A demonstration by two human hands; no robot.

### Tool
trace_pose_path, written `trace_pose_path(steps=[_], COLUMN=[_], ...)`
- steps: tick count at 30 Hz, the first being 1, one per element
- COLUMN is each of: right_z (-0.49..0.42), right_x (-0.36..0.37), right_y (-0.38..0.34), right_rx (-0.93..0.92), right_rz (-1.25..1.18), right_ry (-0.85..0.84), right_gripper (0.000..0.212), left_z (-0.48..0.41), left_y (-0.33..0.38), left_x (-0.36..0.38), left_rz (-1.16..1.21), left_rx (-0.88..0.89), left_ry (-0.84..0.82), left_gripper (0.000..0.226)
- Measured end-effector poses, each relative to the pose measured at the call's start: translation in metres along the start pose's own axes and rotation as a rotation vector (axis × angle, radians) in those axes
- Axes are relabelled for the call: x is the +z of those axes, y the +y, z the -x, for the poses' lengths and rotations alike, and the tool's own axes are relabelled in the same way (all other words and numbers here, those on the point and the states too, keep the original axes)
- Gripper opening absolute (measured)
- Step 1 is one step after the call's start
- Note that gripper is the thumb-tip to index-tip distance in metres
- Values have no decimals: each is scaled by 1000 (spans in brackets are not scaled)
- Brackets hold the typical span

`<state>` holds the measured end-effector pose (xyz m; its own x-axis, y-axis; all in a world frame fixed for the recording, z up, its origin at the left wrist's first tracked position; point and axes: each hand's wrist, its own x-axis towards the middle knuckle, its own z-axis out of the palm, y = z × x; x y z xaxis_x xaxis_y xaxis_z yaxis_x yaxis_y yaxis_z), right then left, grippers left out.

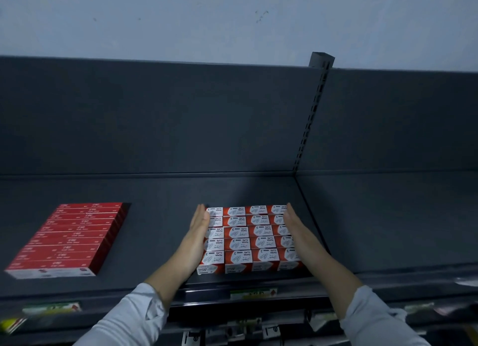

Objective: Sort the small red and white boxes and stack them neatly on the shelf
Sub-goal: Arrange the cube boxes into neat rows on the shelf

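On the dark shelf (160, 193), left hand (198, 232) and right hand (297, 229) press flat, straight-fingered, against the block of red and white boxes (249, 238).

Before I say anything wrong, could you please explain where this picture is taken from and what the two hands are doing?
No machine here: a camera worn on a person's head looks down at their own bare hands. The left hand and the right hand, fingers straight, press against opposite sides of a block of small red and white paper-clip boxes on the dark grey metal shelf. Nothing is gripped. Further left lies a flat block of red boxes.
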<state>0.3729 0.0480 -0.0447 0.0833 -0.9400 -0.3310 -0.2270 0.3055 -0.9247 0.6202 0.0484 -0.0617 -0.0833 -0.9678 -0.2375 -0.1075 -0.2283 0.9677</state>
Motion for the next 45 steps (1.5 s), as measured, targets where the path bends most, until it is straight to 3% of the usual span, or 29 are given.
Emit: trace_pose_path(steps=[3, 5, 9, 12, 17, 28, 42, 45], right_z=[5, 9, 16, 15, 6, -12, -22, -25], right_x=[-1, -4, -4, 4, 11, 10, 7, 8], right_y=[-4, -4, -4, -2, 3, 6, -21, -18], right_rx=[-27, -112, -396, -465, -474, -451, -484, -472], right_rz=[33, 187, 905, 1289, 1443, 1414, 1422, 1401], right_ry=[-20, -39, -124, -145, -87, -58, -227, -252], right_gripper=[69, 78, 87, 93, 93, 89, 113, 115], left_z=[5, 7, 16, 17, 10, -6, -12, -15], left_y=[7, 5, -3, -1, -6, 0, 31, 27], left_x=[1, -3, -1, 3, 4, 2, 7, 12], left_rz=[-139, -379, -1138, -1313, -1340, -1295, -1339, -1322], left_rx=[52, 159, 423, 460, 450, 436, 510, 486], left_ry=[8, -5, -65, -26, -15, -68, -177, -194], left_gripper=[72, 82, 101, 106, 104, 100, 140, 140])
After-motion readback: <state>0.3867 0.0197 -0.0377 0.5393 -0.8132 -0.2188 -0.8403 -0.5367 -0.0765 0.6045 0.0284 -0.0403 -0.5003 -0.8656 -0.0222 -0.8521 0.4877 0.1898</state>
